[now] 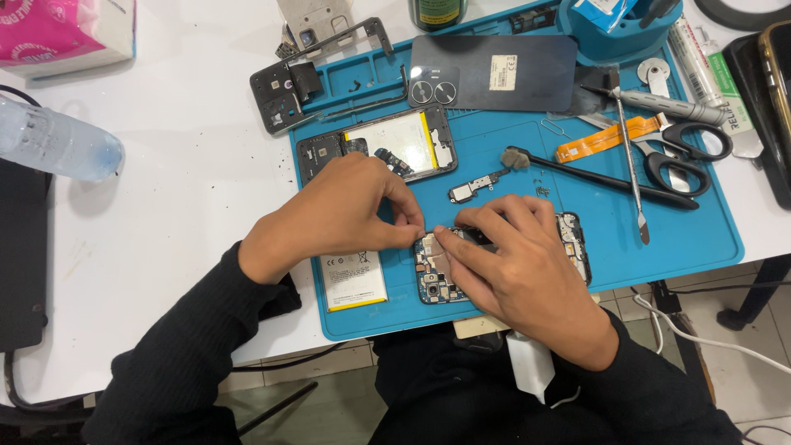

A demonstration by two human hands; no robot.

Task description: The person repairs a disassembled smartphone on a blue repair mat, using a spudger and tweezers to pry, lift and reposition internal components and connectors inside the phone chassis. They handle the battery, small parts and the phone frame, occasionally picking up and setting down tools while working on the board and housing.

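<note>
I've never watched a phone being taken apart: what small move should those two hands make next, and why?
Probably lift the pinched bit gently up. The left hand and right hand meet fingertip to fingertip over the opened phone on the blue mat, apparently gripping something tiny, too small to identify; a sideways tug seems riskier.

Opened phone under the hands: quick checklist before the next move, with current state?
1. Opened phone lies flat on the blue mat: ok.
2. Right hand steadies the phone body: ok, it rests across it.
3. Left hand has a firm pinch at the phone's top edge: cannot tell, whatever is pinched is too small to see.
4. Loose battery clear of the hands: not ok, it lies partly under the left hand.
5. Scissors and brush out of the way: ok, both lie apart to the right.
6. Small loose part safe on the mat: ok, just beyond the fingers.
</note>
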